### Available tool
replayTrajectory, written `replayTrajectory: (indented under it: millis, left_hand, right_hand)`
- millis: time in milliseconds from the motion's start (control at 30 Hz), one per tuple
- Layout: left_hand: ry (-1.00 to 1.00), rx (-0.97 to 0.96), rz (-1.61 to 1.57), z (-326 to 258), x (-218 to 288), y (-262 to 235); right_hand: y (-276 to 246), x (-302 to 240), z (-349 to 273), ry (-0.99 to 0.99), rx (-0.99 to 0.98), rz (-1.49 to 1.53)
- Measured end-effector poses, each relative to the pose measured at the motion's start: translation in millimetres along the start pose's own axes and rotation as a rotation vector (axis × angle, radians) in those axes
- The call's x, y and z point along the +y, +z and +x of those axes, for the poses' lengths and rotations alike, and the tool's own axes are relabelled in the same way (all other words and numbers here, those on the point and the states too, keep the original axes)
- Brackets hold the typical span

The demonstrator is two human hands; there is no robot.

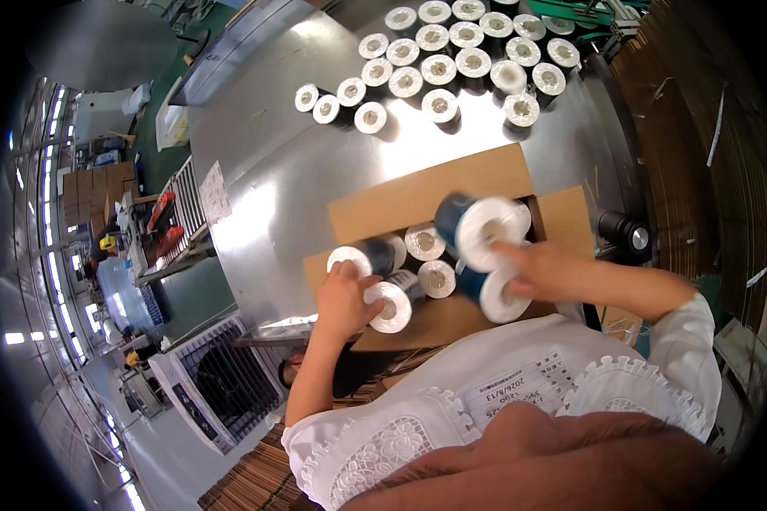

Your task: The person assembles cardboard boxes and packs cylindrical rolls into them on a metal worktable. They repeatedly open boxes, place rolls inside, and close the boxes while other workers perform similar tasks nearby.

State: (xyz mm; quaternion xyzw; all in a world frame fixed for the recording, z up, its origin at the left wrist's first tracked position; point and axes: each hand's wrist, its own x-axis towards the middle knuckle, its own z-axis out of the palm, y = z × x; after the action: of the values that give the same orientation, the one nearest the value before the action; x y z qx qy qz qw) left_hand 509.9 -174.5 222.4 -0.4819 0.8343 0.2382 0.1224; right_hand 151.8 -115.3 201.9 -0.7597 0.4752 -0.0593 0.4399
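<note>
The right hand (550,271) was closed on two blue-sided, cylindrical spools with round white end faces, its fingertips at their hubs: the upper spool (474,228) and the lower spool (497,298). Both lay just left of that hand, their long axes running leftward from it, white ends toward the fingers. This side was blurred, so the exact finger contact could not be told.

The left hand (341,302) gripped another pair, fingers bent over the white face of the dark-sided outer spool (373,254) and thumb at the hub of the tilted near spool (392,305). Their bodies leaned away from the hand, toward the middle of the open brown cardboard carton (430,194) beneath both hands. Between the two pairs, and well inside either hand's reach, stood white-topped packed spools (437,279) within the carton.

The carton sat at the near edge of the shiny metal table (281,153), its flaps spread outward. Well apart from it, toward the surface's far right corner, a loose cluster of upright white-topped spools (438,70) stood in uneven rows. A black, ribbed cylinder (626,234) was near the surface's right edge, beyond the right forearm.
</note>
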Motion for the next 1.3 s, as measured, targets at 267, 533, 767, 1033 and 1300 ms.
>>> replayTrajectory:
  millis: [267,533,767,1033,1300]
  left_hand:
    - [0.167,-0.220,0.209,23.0,-38.3,52.6]
    - [0.354,0.425,0.037,231.1,-21.7,-18.0]
    - [0.412,0.211,0.486,443.9,-34.3,76.6]
    - [0.418,0.028,0.519,510.9,-12.7,96.5]
    - [0.390,0.208,0.137,403.7,-1.8,23.6]
  right_hand:
    - [156.2,-31.0,146.1,-0.143,-0.069,-0.018]
    - [4.3,101.0,138.4,-0.088,0.702,0.208]
    - [-27.8,272.4,154.1,0.831,0.325,-0.111]
    - [16.9,359.1,155.0,0.668,0.609,0.063]
    - [-26.0,386.9,158.9,0.758,0.517,0.073]
